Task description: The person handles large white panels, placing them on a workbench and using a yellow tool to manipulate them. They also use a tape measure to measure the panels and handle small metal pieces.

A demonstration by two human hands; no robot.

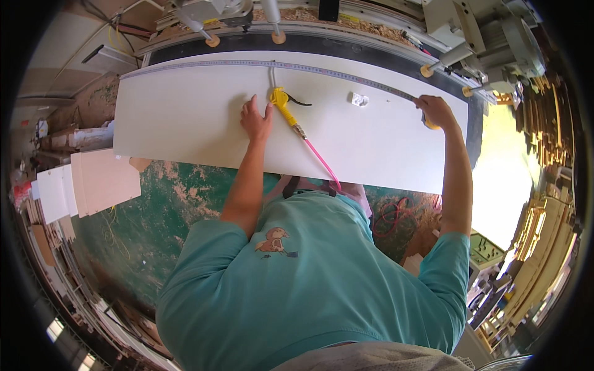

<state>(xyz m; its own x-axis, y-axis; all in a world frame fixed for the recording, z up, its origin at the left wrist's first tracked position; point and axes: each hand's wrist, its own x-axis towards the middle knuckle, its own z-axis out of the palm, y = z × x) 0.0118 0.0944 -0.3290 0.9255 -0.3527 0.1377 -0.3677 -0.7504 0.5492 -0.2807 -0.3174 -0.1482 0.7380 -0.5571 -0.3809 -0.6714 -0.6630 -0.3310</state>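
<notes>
A long white panel (192, 117) lies across the machine bed in front of me. My right hand (437, 112) is closed around a tape measure (431, 124) near the panel's right end; its yellow case shows below the fingers. From there the steel blade (322, 71) runs leftward along the far part of the panel. My left hand (255, 121) rests on the white surface with its fingers apart, holding nothing. Just right of it lies a yellow air blow gun (280, 99) with a thin metal nozzle, and a pink hose (322, 162) leads from it over the near edge.
A small crumpled white piece (359, 99) lies on the panel. Machine clamps with round wooden-coloured feet (279, 38) stand along the far side. A motor unit (508, 52) is at the far right. Stacked boards (105, 182) stand left; timber strips (544, 247) are piled right. Sawdust covers the green floor.
</notes>
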